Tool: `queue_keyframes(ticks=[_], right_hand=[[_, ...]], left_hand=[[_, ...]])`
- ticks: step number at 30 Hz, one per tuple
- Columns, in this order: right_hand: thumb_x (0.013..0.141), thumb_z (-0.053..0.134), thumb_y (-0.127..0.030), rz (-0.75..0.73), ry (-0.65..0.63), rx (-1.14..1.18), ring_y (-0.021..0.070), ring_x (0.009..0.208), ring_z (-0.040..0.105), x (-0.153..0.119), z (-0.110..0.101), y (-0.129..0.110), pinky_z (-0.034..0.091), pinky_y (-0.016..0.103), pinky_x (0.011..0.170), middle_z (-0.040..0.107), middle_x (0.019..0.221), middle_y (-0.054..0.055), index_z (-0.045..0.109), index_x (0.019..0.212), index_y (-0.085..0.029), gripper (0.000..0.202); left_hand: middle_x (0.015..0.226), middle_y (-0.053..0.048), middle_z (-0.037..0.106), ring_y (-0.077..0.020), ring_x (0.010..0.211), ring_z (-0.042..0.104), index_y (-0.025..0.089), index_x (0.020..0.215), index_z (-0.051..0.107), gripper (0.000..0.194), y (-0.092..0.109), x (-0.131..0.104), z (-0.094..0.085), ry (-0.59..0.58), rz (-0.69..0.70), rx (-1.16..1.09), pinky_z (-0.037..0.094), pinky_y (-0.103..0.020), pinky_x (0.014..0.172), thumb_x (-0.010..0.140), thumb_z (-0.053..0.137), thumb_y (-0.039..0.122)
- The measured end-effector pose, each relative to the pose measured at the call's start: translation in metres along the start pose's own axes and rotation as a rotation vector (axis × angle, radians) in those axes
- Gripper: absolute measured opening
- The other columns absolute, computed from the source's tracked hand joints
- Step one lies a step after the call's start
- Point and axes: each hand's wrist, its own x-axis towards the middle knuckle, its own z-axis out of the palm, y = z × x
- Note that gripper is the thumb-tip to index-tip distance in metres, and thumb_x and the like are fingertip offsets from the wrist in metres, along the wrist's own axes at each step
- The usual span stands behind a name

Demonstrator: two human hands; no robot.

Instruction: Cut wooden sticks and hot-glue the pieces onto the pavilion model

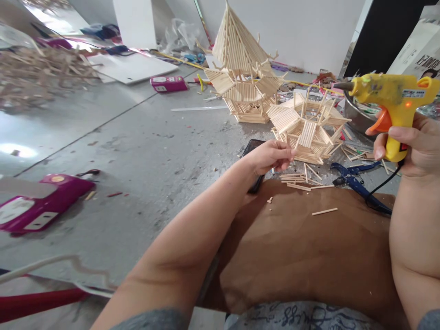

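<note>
My right hand [417, 146] is wrapped around the handle of a yellow glue gun [381, 91] with an orange trigger. Its nozzle points left, and a small orange light glows on its side. My left hand [275, 156] is closed in a pinch on a thin wooden stick [296, 145], mostly hidden by the fingers. Just beyond those fingertips sits a low many-sided stick model [307, 133] with slanted panels and upright posts. Behind it stands a taller pagoda of sticks [240, 78] with a pointed roof.
Loose sticks [297, 178] and blue cutting pliers [357, 183] lie by the brown sheet [302, 247]. A dark phone [256, 183] is partly under my left wrist. Purple power strips [168, 84] rest on the grey floor at left. A metal bowl [359, 114] stands behind the glue gun.
</note>
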Motion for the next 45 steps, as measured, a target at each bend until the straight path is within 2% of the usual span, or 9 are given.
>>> queue_keyframes(ticks=[6, 9, 13, 17, 20, 23, 28, 34, 45], right_hand=[[0.064, 0.06, -0.017, -0.024, 0.006, 0.003, 0.0121, 0.039, 0.052, 0.0, -0.001, -0.001, 0.036, 0.028, 0.034, 0.062, 0.071, 0.002, 0.065, 0.078, -0.02, 0.016], [0.064, 0.06, -0.017, -0.018, -0.001, 0.013, 0.0115, 0.038, 0.052, 0.0, -0.001, -0.001, 0.035, 0.027, 0.034, 0.062, 0.07, 0.001, 0.065, 0.079, -0.019, 0.017], [0.064, 0.059, -0.017, -0.025, 0.003, 0.009, 0.0105, 0.039, 0.052, 0.0, -0.001, 0.0, 0.036, 0.026, 0.034, 0.063, 0.071, 0.001, 0.065, 0.079, -0.02, 0.017], [0.064, 0.059, -0.016, -0.039, -0.024, 0.015, 0.0102, 0.042, 0.053, 0.0, 0.001, 0.0, 0.038, 0.026, 0.034, 0.062, 0.072, 0.001, 0.066, 0.08, -0.019, 0.017], [0.064, 0.06, -0.017, -0.038, -0.017, 0.015, 0.0094, 0.043, 0.052, 0.001, 0.002, -0.001, 0.039, 0.026, 0.035, 0.062, 0.074, 0.002, 0.066, 0.077, -0.019, 0.015], [0.063, 0.06, -0.017, -0.026, -0.013, 0.026, 0.0097, 0.044, 0.053, 0.001, 0.002, -0.002, 0.038, 0.025, 0.034, 0.061, 0.073, 0.002, 0.066, 0.077, -0.018, 0.015], [0.064, 0.06, -0.017, -0.03, -0.017, 0.021, 0.0102, 0.043, 0.053, 0.0, 0.001, -0.002, 0.038, 0.026, 0.034, 0.061, 0.072, 0.002, 0.065, 0.078, -0.018, 0.016], [0.064, 0.059, -0.018, -0.03, -0.014, -0.009, 0.0106, 0.042, 0.052, -0.001, 0.003, -0.003, 0.037, 0.027, 0.035, 0.062, 0.073, 0.001, 0.065, 0.079, -0.02, 0.016], [0.064, 0.059, -0.018, -0.033, -0.002, -0.005, 0.0104, 0.04, 0.052, -0.002, 0.002, -0.004, 0.036, 0.027, 0.036, 0.062, 0.072, 0.002, 0.065, 0.077, -0.019, 0.014]], left_hand=[[0.041, 0.002, 0.052, -0.0053, 0.036, 0.042, 0.014, 0.052, 0.053, 0.023, 0.008, -0.011, 0.013, -0.489, -0.171, 0.569, 0.031, -0.017, 0.039, 0.065, 0.063, 0.03], [0.045, 0.003, 0.053, -0.0058, 0.04, 0.043, 0.015, 0.056, 0.056, 0.02, 0.003, -0.011, 0.037, -0.572, -0.136, 0.853, 0.031, -0.018, 0.043, 0.07, 0.057, 0.029], [0.052, 0.001, 0.058, -0.0074, 0.046, 0.045, 0.016, 0.06, 0.061, 0.021, -0.009, -0.011, 0.066, -0.485, 0.058, 1.143, 0.029, -0.02, 0.048, 0.071, 0.055, 0.033], [0.065, -0.001, 0.063, -0.0094, 0.054, 0.049, 0.017, 0.073, 0.066, 0.021, -0.014, -0.012, 0.074, -0.426, 0.132, 1.22, 0.03, -0.021, 0.05, 0.073, 0.053, 0.034], [0.071, -0.001, 0.065, -0.0085, 0.058, 0.051, 0.018, 0.077, 0.066, 0.02, -0.008, -0.013, 0.067, -0.407, 0.166, 1.19, 0.033, -0.019, 0.055, 0.076, 0.047, 0.025], [0.079, -0.002, 0.066, -0.0099, 0.065, 0.054, 0.017, 0.079, 0.064, 0.018, 0.003, -0.014, 0.052, -0.291, 0.138, 1.238, 0.036, -0.02, 0.06, 0.074, 0.048, 0.023], [0.096, -0.009, 0.063, -0.0186, 0.083, 0.057, 0.018, 0.089, 0.062, 0.023, 0.012, -0.016, 0.03, -0.098, -0.012, 1.469, 0.04, -0.026, 0.068, 0.071, 0.047, 0.018], [0.103, -0.01, 0.061, -0.0212, 0.091, 0.055, 0.02, 0.09, 0.061, 0.025, 0.008, -0.012, 0.026, -0.082, -0.128, 1.487, 0.04, -0.029, 0.075, 0.069, 0.048, 0.015], [0.085, -0.011, 0.063, -0.0233, 0.082, 0.057, 0.018, 0.075, 0.062, 0.014, 0.004, -0.007, 0.023, -0.071, -0.114, 1.446, 0.04, -0.032, 0.072, 0.067, 0.049, 0.017]])
